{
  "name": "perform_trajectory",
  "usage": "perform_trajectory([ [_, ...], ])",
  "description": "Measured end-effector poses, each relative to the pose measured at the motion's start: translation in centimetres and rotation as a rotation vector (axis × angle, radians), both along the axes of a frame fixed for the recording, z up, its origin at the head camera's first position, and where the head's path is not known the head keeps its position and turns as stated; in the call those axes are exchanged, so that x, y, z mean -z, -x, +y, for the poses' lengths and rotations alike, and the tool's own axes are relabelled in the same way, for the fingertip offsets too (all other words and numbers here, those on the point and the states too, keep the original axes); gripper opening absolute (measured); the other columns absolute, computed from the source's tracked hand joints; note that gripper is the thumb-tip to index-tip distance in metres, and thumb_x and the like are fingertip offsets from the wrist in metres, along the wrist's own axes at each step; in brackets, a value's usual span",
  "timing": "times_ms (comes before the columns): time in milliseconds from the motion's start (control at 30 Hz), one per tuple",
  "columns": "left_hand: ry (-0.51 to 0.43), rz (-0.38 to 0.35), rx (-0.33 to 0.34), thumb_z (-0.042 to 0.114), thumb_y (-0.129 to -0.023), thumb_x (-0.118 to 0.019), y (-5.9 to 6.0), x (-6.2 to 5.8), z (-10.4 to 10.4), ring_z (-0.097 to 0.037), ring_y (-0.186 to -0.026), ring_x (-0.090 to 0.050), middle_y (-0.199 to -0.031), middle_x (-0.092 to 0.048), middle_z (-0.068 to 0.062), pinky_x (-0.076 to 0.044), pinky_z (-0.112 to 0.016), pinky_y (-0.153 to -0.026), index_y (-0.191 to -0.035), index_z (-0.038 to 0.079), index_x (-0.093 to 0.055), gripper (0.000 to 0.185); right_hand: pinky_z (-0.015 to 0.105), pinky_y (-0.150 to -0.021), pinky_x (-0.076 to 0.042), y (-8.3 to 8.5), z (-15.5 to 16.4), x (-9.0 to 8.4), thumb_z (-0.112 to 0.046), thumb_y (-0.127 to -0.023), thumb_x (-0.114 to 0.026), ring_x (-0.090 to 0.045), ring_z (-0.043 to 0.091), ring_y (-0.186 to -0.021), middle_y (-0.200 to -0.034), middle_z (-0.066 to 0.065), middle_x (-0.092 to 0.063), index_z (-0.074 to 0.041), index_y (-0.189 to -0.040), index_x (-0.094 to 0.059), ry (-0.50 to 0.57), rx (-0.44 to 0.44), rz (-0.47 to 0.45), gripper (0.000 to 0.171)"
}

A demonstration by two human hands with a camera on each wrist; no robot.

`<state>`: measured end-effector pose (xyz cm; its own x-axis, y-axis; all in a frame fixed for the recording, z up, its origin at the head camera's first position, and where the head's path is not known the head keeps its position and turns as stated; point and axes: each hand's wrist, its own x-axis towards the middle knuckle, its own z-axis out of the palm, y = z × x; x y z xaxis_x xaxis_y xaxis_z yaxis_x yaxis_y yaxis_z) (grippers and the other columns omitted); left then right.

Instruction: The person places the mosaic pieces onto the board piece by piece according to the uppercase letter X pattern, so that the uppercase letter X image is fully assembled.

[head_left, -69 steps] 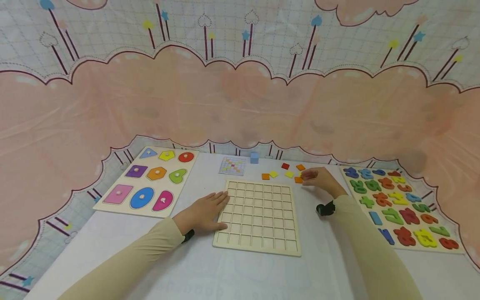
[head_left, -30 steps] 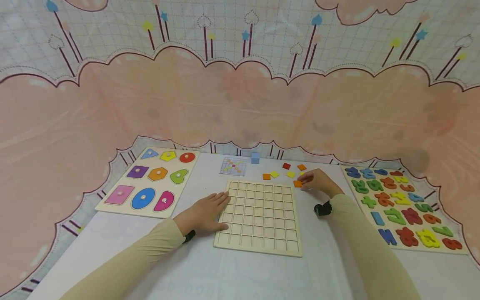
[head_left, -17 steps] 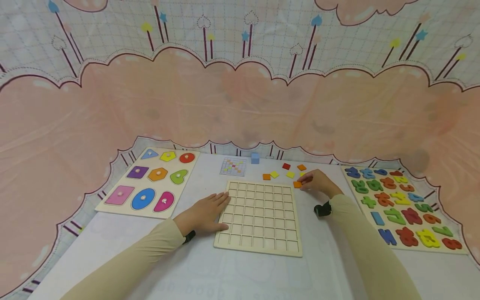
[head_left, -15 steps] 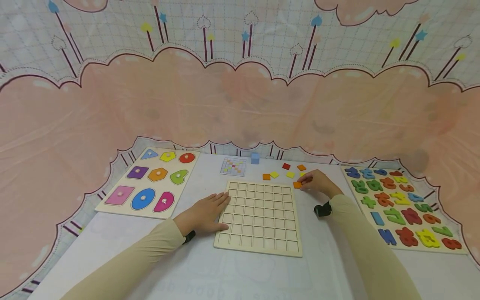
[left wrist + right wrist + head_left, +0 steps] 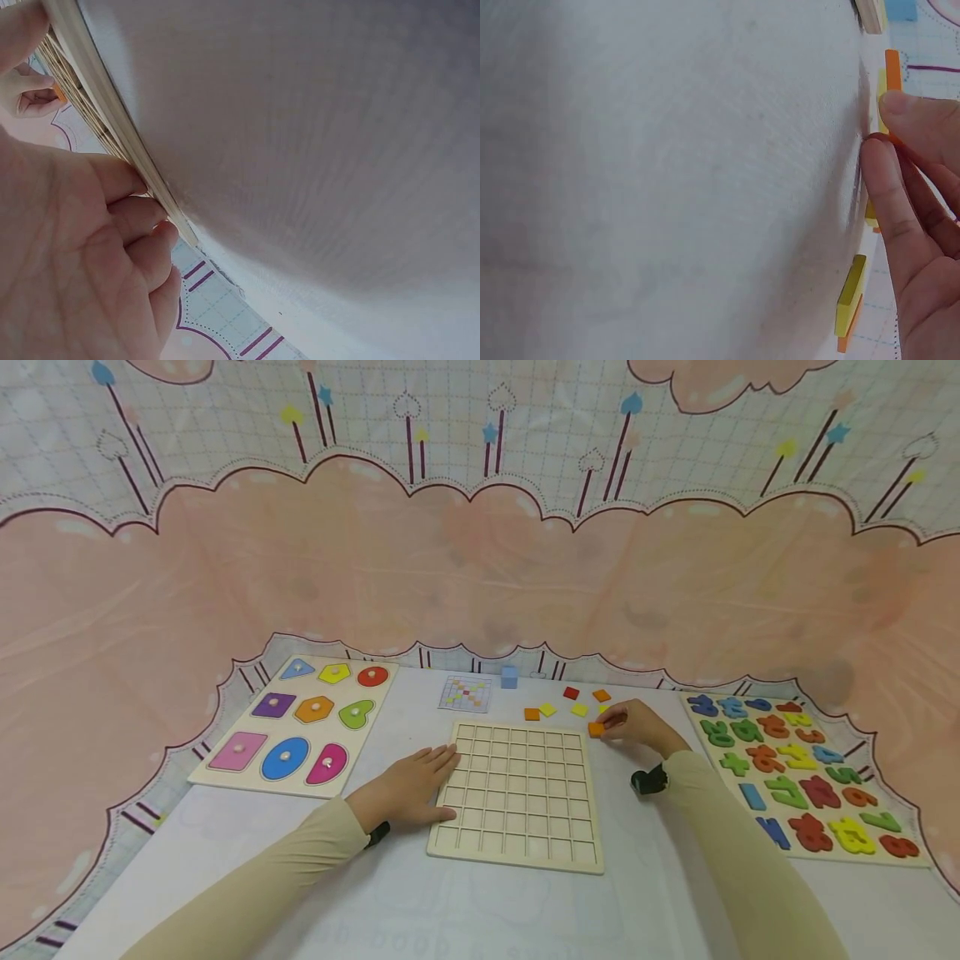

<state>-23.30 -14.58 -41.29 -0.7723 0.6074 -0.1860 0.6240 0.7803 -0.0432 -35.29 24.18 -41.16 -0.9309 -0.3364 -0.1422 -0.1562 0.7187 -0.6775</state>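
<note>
The left hand [image 5: 407, 787], thumb spread, rests on the board [image 5: 516, 798] at lower middle, maybe to keep it still. Right of middle, the right hand [image 5: 639, 724] pinches an orange tile [image 5: 595, 729].

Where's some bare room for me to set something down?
A wide patch of tabletop lies on the near side of the grid board, between the left sleeve and right sleeve. A smaller one sits between the shape puzzle and the grid board, beyond the left grip. Crowded: beyond the grid board's far edge, where small tiles lie near the right grip.
</note>
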Motion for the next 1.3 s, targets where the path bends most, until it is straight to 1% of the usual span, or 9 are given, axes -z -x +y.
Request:
perform_trajectory([
  [267,-0.011,0.001,0.009,0.058,-0.09,-0.048,-0.1,-0.1,0.1,-0.028,-0.143,-0.026,-0.154,-0.027,-0.016,-0.024,-0.041,-0.117,-0.146,-0.001,-0.028,0.084,0.04,-0.094,-0.052,-0.1,0.5,0.5,-0.005,-0.082,-0.07,-0.063,0.019,-0.09,-0.106,0.021,-0.067,0.005,-0.108,-0.066,0.021,0.011,0.033,0.028],
  [400,-0.016,-0.005,0.01,0.057,-0.09,-0.048,-0.2,-0.2,0.1,-0.028,-0.144,-0.025,-0.154,-0.026,-0.016,-0.023,-0.041,-0.118,-0.146,-0.002,-0.027,0.084,0.038,-0.093,-0.052,-0.3,0.6,0.7,-0.008,-0.083,-0.07,-0.062,0.019,-0.09,-0.107,0.02,-0.067,0.004,-0.111,-0.065,0.028,0.057,0.029,0.031],
  [567,-0.004,0.005,0.01,0.058,-0.09,-0.048,-0.1,-0.1,0.1,-0.028,-0.144,-0.025,-0.154,-0.027,-0.016,-0.023,-0.041,-0.118,-0.146,-0.002,-0.027,0.085,0.029,-0.087,-0.053,-0.5,0.7,0.6,-0.013,-0.083,-0.071,-0.061,0.015,-0.087,-0.107,0.017,-0.067,0.001,-0.113,-0.065,0.049,0.102,0.031,0.033],
  [767,0.002,0.003,0.01,0.057,-0.09,-0.048,-0.1,-0.1,0.1,-0.028,-0.144,-0.025,-0.154,-0.027,-0.017,-0.024,-0.041,-0.118,-0.146,-0.002,-0.027,0.084,0.015,-0.077,-0.051,-0.8,0.5,0.1,-0.009,-0.084,-0.069,-0.06,0.012,-0.085,-0.107,0.019,-0.067,0.002,-0.114,-0.065,0.113,0.059,0.083,0.033],
  [867,-0.006,0.0,0.013,0.055,-0.09,-0.05,-0.1,-0.3,0.1,-0.03,-0.143,-0.026,-0.153,-0.027,-0.018,-0.024,-0.043,-0.117,-0.145,-0.004,-0.028,0.084,0.014,-0.076,-0.051,-1.0,0.0,-0.4,-0.009,-0.084,-0.069,-0.061,0.013,-0.087,-0.107,0.019,-0.068,0.001,-0.114,-0.065,0.118,0.04,0.106,0.033],
  [1033,-0.007,-0.005,0.006,0.056,-0.09,-0.049,-0.1,-0.4,0.1,-0.029,-0.144,-0.025,-0.154,-0.026,-0.017,-0.024,-0.042,-0.117,-0.146,-0.003,-0.028,0.084,0.016,-0.079,-0.052,-1.2,-1.0,-1.0,-0.01,-0.084,-0.07,-0.064,0.013,-0.089,-0.11,0.021,-0.067,0.002,-0.116,-0.065,0.127,0.019,0.132,0.034],
  [1133,-0.001,-0.005,0.002,0.058,-0.09,-0.047,-0.1,-0.4,0.2,-0.028,-0.144,-0.024,-0.155,-0.025,-0.016,-0.023,-0.041,-0.118,-0.147,-0.002,-0.026,0.084,0.014,-0.076,-0.052,-1.5,-1.7,-1.4,-0.011,-0.084,-0.07,-0.063,0.006,-0.087,-0.113,0.022,-0.066,0.003,-0.117,-0.064,0.155,0.01,0.14,0.037],
  [1233,-0.009,-0.007,0.0,0.057,-0.09,-0.048,-0.2,-0.3,0.2,-0.028,-0.144,-0.024,-0.154,-0.026,-0.017,-0.023,-0.042,-0.118,-0.146,-0.002,-0.027,0.085,0.011,-0.074,-0.051,-1.9,-2.6,-1.8,-0.011,-0.084,-0.07,-0.061,-0.002,-0.085,-0.116,0.024,-0.064,0.005,-0.118,-0.063,0.217,0.009,0.118,0.038],
  [1300,-0.008,-0.008,-0.002,0.057,-0.09,-0.048,-0.2,-0.3,0.1,-0.028,-0.144,-0.024,-0.154,-0.026,-0.016,-0.023,-0.042,-0.118,-0.146,-0.002,-0.027,0.085,0.011,-0.073,-0.052,-2.2,-3.3,-2.0,-0.009,-0.084,-0.07,-0.06,-0.004,-0.083,-0.117,0.025,-0.063,0.006,-0.118,-0.062,0.267,0.007,0.096,0.038],
])
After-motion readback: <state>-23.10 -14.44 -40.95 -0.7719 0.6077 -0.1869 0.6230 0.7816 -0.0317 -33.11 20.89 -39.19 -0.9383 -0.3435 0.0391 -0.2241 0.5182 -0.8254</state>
